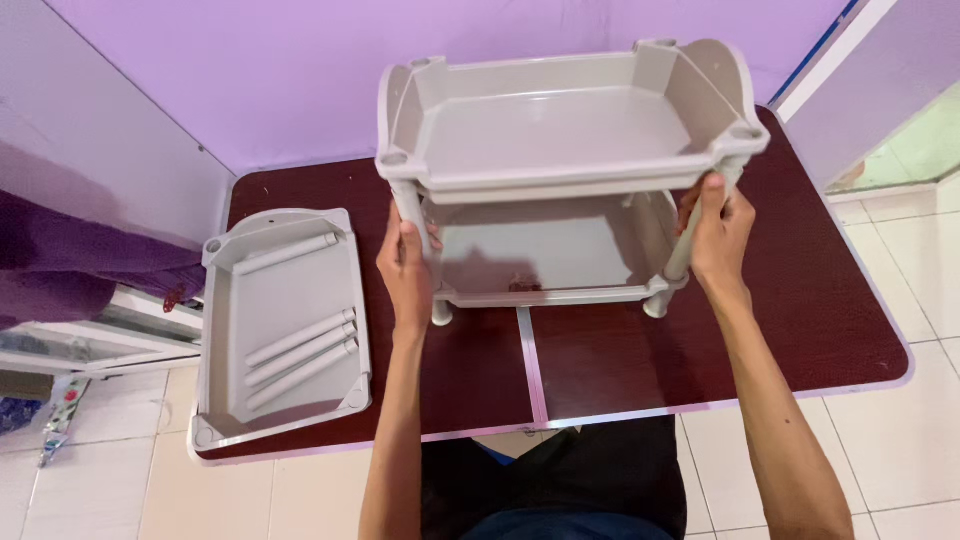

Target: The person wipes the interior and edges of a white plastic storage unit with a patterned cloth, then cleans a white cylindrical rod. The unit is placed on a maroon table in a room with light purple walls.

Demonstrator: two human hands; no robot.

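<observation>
A grey plastic two-tier rack stands on a dark red table [800, 310]. Its upper tray [560, 125] sits on round legs above its lower tray [540, 260]. My left hand [405, 275] is wrapped around the front left leg between the two trays. My right hand [718, 235] grips the front right leg just under the upper tray's corner. A third loose grey tray [285, 320] lies flat on the table to the left, with several loose grey leg tubes [300, 350] resting in it.
The table stands against a purple wall [300, 70]. A metal seam [530, 365] runs down the tabletop's middle. White tiled floor surrounds the table. Purple cloth [70, 265] hangs at the far left above a white frame.
</observation>
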